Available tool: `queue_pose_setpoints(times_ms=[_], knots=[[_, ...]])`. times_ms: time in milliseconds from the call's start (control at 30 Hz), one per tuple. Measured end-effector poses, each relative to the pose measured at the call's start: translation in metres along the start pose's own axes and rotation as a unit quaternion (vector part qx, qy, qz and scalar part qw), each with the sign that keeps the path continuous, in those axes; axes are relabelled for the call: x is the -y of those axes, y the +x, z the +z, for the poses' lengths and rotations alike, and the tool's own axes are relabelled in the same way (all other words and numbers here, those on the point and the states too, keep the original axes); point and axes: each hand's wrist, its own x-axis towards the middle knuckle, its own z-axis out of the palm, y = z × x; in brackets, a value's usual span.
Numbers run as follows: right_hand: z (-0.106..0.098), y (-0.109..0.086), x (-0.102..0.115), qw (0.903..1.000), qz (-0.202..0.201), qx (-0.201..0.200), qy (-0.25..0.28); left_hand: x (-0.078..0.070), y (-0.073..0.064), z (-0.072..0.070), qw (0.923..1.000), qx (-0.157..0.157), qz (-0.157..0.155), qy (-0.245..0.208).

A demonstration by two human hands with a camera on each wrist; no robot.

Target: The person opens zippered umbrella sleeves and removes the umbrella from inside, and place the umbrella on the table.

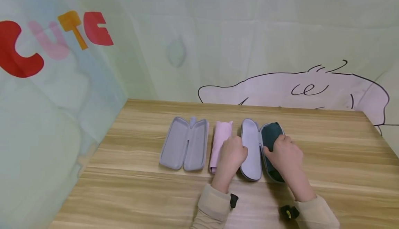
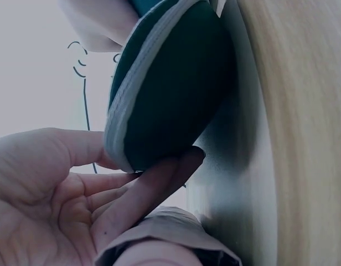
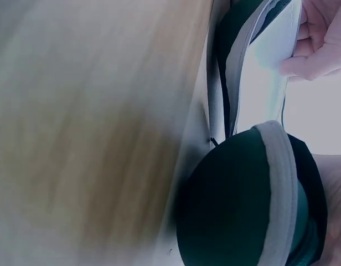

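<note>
A glasses case (image 1: 251,149) with a dark green shell and pale lining lies spread open on the table. My left hand (image 1: 233,151) holds the rim of its left half; the left wrist view shows the thumb and fingers (image 2: 98,148) on either side of that edge. A dark green cloth bundle (image 1: 270,133) fills the right half. Over that bundle, my right hand (image 1: 286,154) grips it, thumb toward the hinge and fingers toward the outer rim. Its fingertips are partly hidden. Beside the left hand lies a folded pink cloth (image 1: 220,134), partly covered by that hand.
Farther left, a second glasses case (image 1: 176,144) lies open, its grey-lilac inside facing up. The wooden table (image 1: 124,187) ends at a printed fabric backdrop (image 1: 149,49) behind and on the left. Dark wrist straps (image 1: 233,200) show at the sleeves.
</note>
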Motion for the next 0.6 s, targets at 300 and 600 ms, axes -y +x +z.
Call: queue_pose_setpoints(times_ms=[300, 600], knots=[[-0.0023, 0.0047, 0.0017, 0.9994, 0.009, 0.033, 0.0, -0.0007, 0.0008, -0.0002, 1.0, -0.005, 0.0, 0.006], [0.0015, 0.0072, -0.0001, 0.9972, 0.038, 0.062, 0.018, 0.001, -0.0003, 0.003, 0.9998, -0.012, 0.003, 0.014]])
